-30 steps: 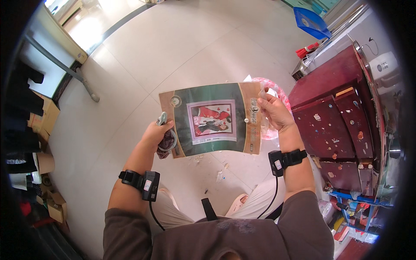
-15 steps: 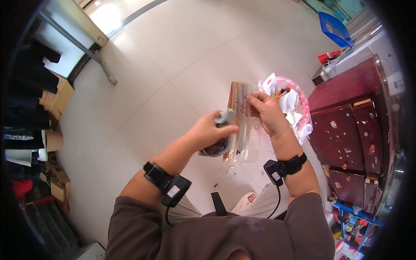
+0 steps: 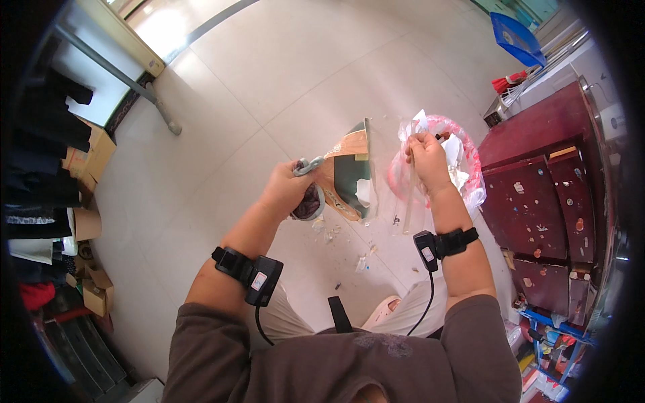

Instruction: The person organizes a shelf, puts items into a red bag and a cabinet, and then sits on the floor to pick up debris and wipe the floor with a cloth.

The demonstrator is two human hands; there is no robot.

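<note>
My left hand (image 3: 282, 191) is closed around a grey-edged bundle (image 3: 309, 201) with dark contents and a twisted grey end; its exact kind is unclear. Beside these fingers, a dark green sheet (image 3: 349, 178) with a curved brown paper band (image 3: 348, 144) stretches to the right. The band meets the hand, though fingers partly hide the grip. Over the near side of the bin, my right hand (image 3: 427, 161) pinches a long clear plastic strip or sleeve (image 3: 408, 201), seen nearly edge-on and hanging toward me.
A bin lined with a pink and white bag (image 3: 476, 168) holds white paper scraps. Small debris (image 3: 363, 260) lies on the tiled floor (image 3: 215, 168). A dark red cabinet (image 3: 527, 201) and a blue dustpan (image 3: 516, 39) stand at right; cardboard boxes (image 3: 97, 292) line the left.
My hands have moved apart, the left one leftward and the right one slightly right. The clear plastic is now away from the brown piece, whose dark green face shows.
</note>
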